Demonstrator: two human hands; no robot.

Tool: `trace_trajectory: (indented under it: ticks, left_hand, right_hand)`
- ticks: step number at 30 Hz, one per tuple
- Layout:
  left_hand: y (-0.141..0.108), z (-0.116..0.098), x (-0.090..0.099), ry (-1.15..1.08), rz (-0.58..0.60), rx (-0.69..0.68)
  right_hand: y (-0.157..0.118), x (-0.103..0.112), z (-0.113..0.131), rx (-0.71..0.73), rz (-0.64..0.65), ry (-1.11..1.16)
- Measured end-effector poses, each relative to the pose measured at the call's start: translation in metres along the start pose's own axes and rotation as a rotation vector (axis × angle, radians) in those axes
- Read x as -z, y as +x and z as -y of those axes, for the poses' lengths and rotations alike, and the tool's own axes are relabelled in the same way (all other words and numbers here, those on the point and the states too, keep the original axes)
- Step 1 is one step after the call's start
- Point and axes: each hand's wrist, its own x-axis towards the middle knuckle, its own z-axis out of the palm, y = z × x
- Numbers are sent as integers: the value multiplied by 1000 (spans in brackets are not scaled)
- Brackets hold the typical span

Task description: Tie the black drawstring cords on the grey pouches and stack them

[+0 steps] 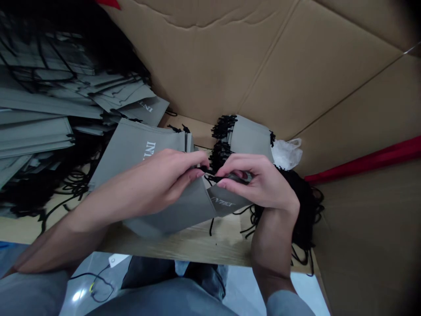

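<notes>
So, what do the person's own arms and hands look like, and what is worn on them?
Both hands are bare: left hand, right hand, with no gloves, rings or watch visible. The forearms are uncovered too. Light grey-blue sleeves are pushed up near the elbows. The fingernails are short and plain.

Large creased sheets of brown corrugated cardboard point(263, 61) are standing as walls behind and to the right, closing in a pale wood-grain tabletop point(184, 245). A long red strip point(365, 160) is running across the right-hand cardboard. A pale grey floor point(305, 298) is showing below the tabletop's edge. The far left corner is lying in deep shadow.
</notes>
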Motion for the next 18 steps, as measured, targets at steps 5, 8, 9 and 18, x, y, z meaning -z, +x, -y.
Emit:
trace_trajectory:
  ticks: [5, 8, 9, 18]
  left_hand:
    - [0, 3, -2, -1, 1, -25]
    - [1, 3, -2, -8, 3, -32]
    - [1, 3, -2, -6, 2, -34]
    - [0, 2, -3, 43, -12, -40]
  right_hand:
    - [-1, -1, 1, 16, -11, -10]
    - [-2, -1, 1, 13, -14, -12]
    - [-2, -1, 1, 15, -13, -13]
    - [-2, -2, 5, -1, -16, -53]
